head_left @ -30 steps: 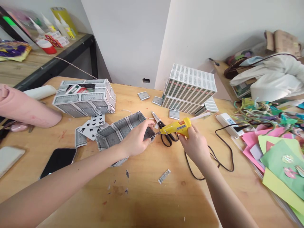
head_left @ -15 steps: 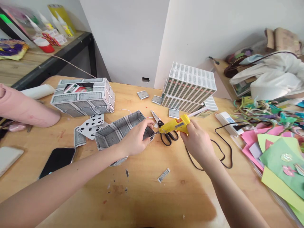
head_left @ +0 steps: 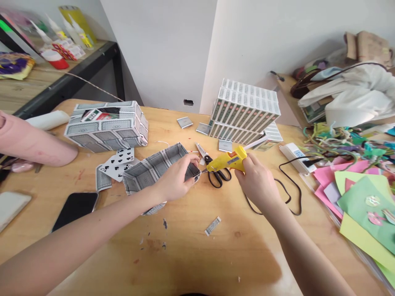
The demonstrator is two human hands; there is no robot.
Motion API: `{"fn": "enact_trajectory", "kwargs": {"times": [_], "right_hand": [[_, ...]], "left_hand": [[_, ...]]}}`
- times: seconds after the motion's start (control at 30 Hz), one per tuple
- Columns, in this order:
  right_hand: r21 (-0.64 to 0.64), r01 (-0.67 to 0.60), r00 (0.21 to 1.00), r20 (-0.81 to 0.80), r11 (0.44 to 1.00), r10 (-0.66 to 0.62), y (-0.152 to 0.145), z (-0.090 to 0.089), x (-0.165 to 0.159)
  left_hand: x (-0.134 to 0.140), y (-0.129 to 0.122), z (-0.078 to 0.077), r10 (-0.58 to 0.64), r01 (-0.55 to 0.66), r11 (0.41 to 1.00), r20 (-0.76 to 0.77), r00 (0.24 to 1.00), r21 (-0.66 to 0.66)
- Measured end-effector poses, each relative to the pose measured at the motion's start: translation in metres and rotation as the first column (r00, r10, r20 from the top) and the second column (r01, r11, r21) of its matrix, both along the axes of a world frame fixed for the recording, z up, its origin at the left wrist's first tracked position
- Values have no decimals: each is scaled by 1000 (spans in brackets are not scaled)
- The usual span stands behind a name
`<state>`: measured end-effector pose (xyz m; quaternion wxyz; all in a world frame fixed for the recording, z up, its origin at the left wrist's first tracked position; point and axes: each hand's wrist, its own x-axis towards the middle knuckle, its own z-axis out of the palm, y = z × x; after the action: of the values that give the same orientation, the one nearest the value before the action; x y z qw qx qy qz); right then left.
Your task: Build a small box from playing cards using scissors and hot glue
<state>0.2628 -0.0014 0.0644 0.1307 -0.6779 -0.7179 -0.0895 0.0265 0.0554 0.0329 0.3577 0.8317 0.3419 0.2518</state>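
My left hand (head_left: 177, 176) grips the right end of an open box made of grey playing cards (head_left: 145, 172), its fingers bent over the rim at the near right corner. In my right hand (head_left: 259, 176) is a yellow hot glue gun (head_left: 226, 161), a white glue stick poking from its back. The nozzle points left and meets or nearly meets the box's right corner, close to my left fingertips. Black-handled scissors (head_left: 218, 176) lie on the table just behind and below the glue gun. Part of the box is hidden behind my left hand and forearm.
A card-covered box (head_left: 106, 127) stands at the back left, near loose playing cards (head_left: 119, 166) and a phone (head_left: 75, 209). Stacked card packs (head_left: 245, 111) rise at the back. A black cord runs to a power strip (head_left: 294, 156), beside coloured paper (head_left: 367, 201).
The glue gun and right hand have shifted very slightly, the nozzle staying at the box corner. Both holds are the same, and the whole view has drifted a little.
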Motion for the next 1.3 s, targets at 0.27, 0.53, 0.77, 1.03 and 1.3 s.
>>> {"fn": "enact_trajectory", "kwargs": {"times": [0.27, 0.53, 0.77, 1.03, 1.3], "right_hand": [[-117, 228, 920, -300, 967, -253, -14, -19, -12], [-274, 398, 758, -440, 876, -482, -20, -25, -23], [-353, 358, 708, -501, 865, -497, -23, -35, -25], [-372, 338, 705, -508, 864, -495, -25, -39, -23], [-358, 335, 711, -511, 871, -483, -27, -43, -22]], "left_hand": [[0, 1, 1, 11, -10, 1000, 3, 1000, -12], [-1, 0, 3, 26, -27, 999, -28, 999, -25], [-2, 2, -2, 29, -29, 999, 5, 1000, -21], [-3, 3, -5, 22, -22, 999, 22, 1000, -38], [-3, 3, -5, 23, -23, 999, 13, 1000, -30]]}}
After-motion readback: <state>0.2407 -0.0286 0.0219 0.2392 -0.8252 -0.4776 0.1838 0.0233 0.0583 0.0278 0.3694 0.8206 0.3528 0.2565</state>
